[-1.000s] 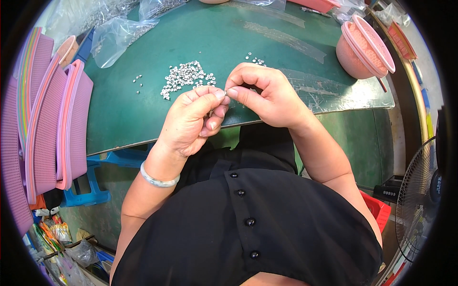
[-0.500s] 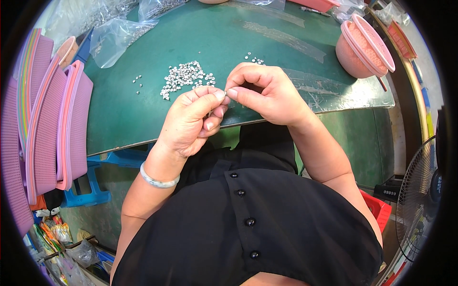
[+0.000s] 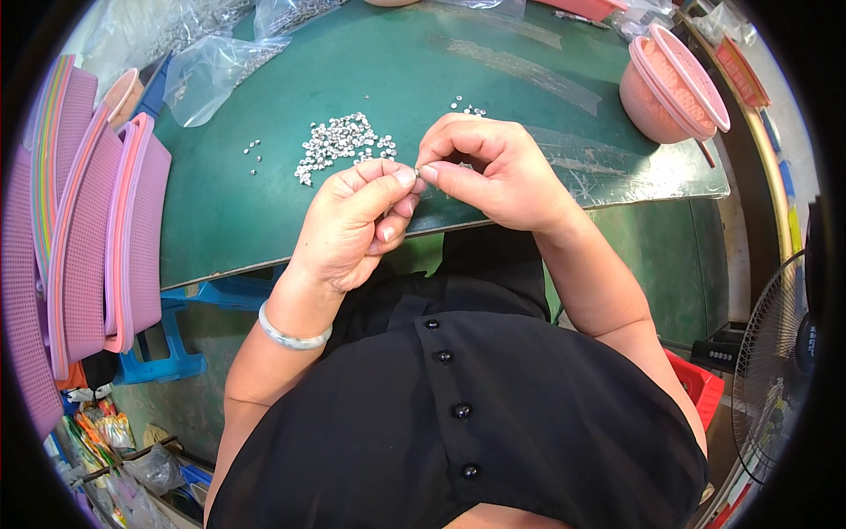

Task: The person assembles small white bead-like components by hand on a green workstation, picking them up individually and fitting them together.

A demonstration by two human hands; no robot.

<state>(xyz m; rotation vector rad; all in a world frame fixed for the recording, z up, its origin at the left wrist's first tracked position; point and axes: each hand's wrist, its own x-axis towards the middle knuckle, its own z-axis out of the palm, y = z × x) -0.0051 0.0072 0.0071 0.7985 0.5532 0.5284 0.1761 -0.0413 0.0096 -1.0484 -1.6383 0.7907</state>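
Note:
Over the near edge of the green table (image 3: pixel 238 220), my two hands meet with their fingertips together. My left hand (image 3: pixel 357 216) is closed in a pinch, thumb against the forefinger, the other fingers curled. My right hand (image 3: pixel 493 172) pinches at the same spot with thumb and forefinger. Whatever lies between the fingertips is tiny and mostly covered, so its kind does not show. Just beyond my left hand lies a pile of small silvery round metal pieces (image 3: pixel 339 139). A smaller group of similar pieces (image 3: pixel 467 109) sits beyond my right hand.
Stacked purple baskets (image 3: pixel 84 212) stand at the left. Clear bags of metal pieces (image 3: pixel 216 75) lie at the far left of the table. A pink basket (image 3: pixel 656 97) is at the right, with clear tape strips (image 3: pixel 524 75) on the tabletop. A fan (image 3: pixel 767 361) stands at lower right.

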